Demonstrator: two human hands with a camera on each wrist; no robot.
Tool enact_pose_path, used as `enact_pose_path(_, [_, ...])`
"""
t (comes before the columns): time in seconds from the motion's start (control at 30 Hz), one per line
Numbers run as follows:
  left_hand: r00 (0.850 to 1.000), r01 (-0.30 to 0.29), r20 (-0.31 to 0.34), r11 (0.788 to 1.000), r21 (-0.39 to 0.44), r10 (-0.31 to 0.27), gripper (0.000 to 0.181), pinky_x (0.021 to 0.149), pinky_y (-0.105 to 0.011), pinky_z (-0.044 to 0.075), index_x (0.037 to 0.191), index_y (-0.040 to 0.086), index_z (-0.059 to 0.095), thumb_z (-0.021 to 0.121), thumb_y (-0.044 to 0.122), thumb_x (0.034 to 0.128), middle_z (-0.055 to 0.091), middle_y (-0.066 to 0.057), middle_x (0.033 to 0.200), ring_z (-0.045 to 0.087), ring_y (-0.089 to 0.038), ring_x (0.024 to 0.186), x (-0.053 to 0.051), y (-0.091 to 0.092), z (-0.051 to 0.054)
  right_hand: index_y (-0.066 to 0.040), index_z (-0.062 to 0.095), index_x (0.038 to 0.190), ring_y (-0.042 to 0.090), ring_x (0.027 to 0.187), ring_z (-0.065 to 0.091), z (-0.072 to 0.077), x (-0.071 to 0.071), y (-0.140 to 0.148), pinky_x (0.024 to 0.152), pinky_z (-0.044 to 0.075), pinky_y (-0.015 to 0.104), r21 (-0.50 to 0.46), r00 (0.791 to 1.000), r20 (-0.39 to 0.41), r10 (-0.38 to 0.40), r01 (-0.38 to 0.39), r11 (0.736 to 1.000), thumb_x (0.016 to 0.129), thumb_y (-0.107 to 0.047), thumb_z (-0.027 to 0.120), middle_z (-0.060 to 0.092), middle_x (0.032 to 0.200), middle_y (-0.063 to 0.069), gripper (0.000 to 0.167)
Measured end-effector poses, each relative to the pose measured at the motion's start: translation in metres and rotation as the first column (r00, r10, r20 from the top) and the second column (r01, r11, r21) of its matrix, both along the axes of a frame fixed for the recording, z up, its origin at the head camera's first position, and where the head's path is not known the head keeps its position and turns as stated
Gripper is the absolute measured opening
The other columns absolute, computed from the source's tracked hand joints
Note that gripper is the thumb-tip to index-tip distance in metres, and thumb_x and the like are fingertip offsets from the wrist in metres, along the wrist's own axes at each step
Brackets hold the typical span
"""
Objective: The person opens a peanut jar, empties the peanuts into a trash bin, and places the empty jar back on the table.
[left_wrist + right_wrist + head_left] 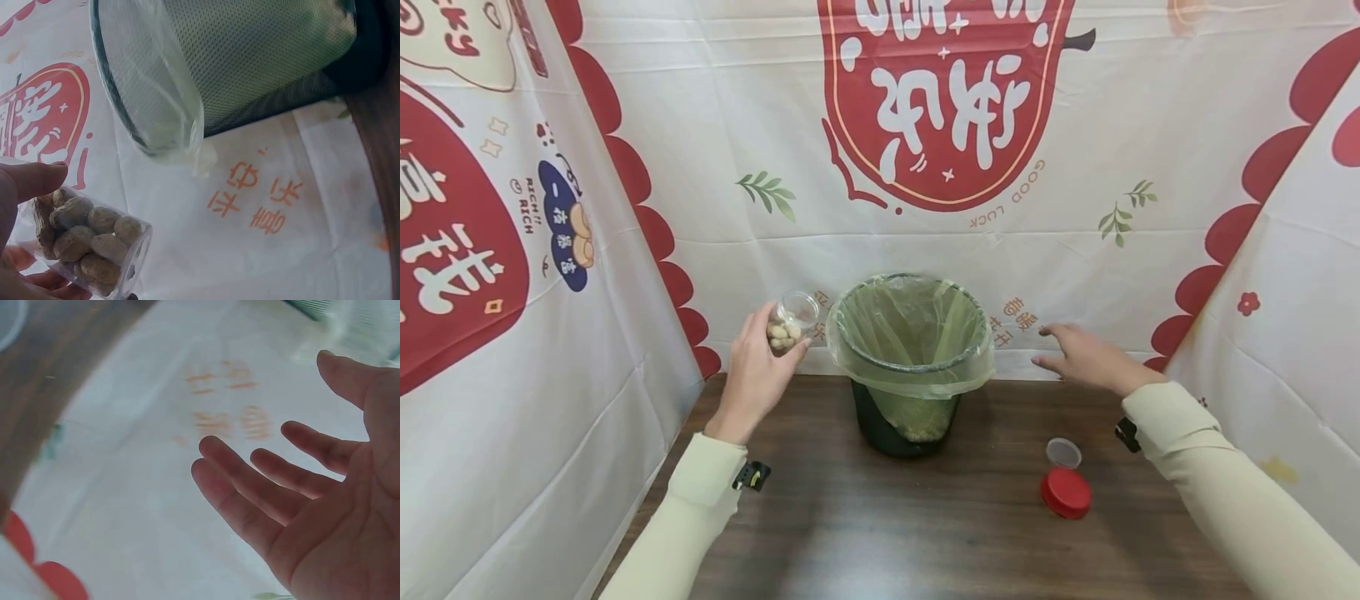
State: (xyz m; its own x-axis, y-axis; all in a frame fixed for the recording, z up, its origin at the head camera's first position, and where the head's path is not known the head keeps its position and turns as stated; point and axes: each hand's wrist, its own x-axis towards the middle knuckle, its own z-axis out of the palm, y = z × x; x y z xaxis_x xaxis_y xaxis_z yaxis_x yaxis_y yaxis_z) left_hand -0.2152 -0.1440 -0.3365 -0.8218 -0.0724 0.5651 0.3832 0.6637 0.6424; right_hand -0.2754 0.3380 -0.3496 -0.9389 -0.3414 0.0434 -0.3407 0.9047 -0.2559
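My left hand (756, 367) grips a clear plastic jar (797, 309) to the left of the trash bin (904, 425). Unshelled peanuts (94, 237) fill part of the jar, whose mouth has no lid on it. A translucent yellow-green bag (917, 333) lines the bin and folds over its rim. To the right of the bin, my right hand (1086, 358) is raised with its fingers spread and relaxed, holding nothing. On the table below that hand lie a red lid (1066, 493) and a small clear disc (1063, 452), side by side.
The dark wooden table (880, 533) carries the bin at its far edge. White printed cloth (700, 167) with red scallops hangs behind the table and along both sides. Each wrist wears a black strap, such as the left strap (752, 475).
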Motion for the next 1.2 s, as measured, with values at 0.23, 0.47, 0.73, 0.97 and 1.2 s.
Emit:
enact_pose_path(0.23, [0.997,0.026,-0.066,0.997,-0.079,-0.031,0.069,0.103,-0.059,0.053,0.150,0.001,0.055,0.087,0.014,0.0907,0.063,-0.026,0.132,0.064,-0.042,0.119,-0.024,0.003,0.026,0.019,0.042,0.151,0.061,0.143,0.046,0.053,-0.005,-0.026,0.118,0.039,0.072,-0.015,0.999,-0.039,0.028,-0.028,0.999,0.109,-0.028,0.064,0.048,0.152,0.044,0.066])
enact_pose_path(0.47, [0.996,0.042,-0.072,0.984,-0.176,-0.055,0.068,0.109,-0.058,0.053,0.153,0.004,0.054,0.085,0.013,0.0927,0.060,-0.026,0.143,0.063,-0.043,0.128,-0.047,0.016,0.043,0.014,0.038,0.157,0.058,0.147,0.043,0.085,-0.018,-0.051,0.119,0.038,0.072,0.016,0.998,-0.053,0.031,-0.030,0.999,0.109,-0.032,0.064,0.044,0.158,0.041,0.072])
enact_pose_path(0.73, [0.990,0.020,-0.124,0.928,-0.372,-0.071,0.066,0.122,-0.057,0.042,0.153,0.004,0.055,0.083,0.011,0.0938,0.064,-0.024,0.138,0.061,-0.041,0.130,-0.069,0.035,0.054,0.012,0.033,0.161,0.055,0.152,0.039,0.102,-0.032,-0.087,0.124,0.036,0.067,0.059,0.997,-0.044,0.071,-0.068,0.996,0.109,-0.033,0.062,0.040,0.163,0.038,0.075])
enact_pose_path(0.97, [0.988,0.019,-0.123,0.853,-0.521,-0.097,0.057,0.122,-0.055,0.040,0.152,0.006,0.057,0.074,0.007,0.0977,0.066,-0.021,0.140,0.062,-0.038,0.132,-0.087,0.047,0.054,0.011,0.031,0.162,0.055,0.153,0.038,0.103,-0.039,-0.109,0.125,0.035,0.066,0.090,0.997,-0.021,0.078,-0.075,0.993,0.109,-0.029,0.061,0.040,0.163,0.038,0.073])
enact_pose_path(1.2, [0.987,0.030,-0.112,0.812,-0.583,-0.117,0.054,0.124,-0.058,0.040,0.152,0.009,0.057,0.071,0.007,0.1000,0.066,-0.020,0.139,0.062,-0.040,0.131,-0.095,0.053,0.050,0.016,0.028,0.161,0.057,0.147,0.045,0.082,-0.045,-0.123,0.122,0.040,0.065,0.166,0.997,0.021,0.070,-0.073,0.983,0.111,-0.024,0.057,0.045,0.156,0.043,0.070])
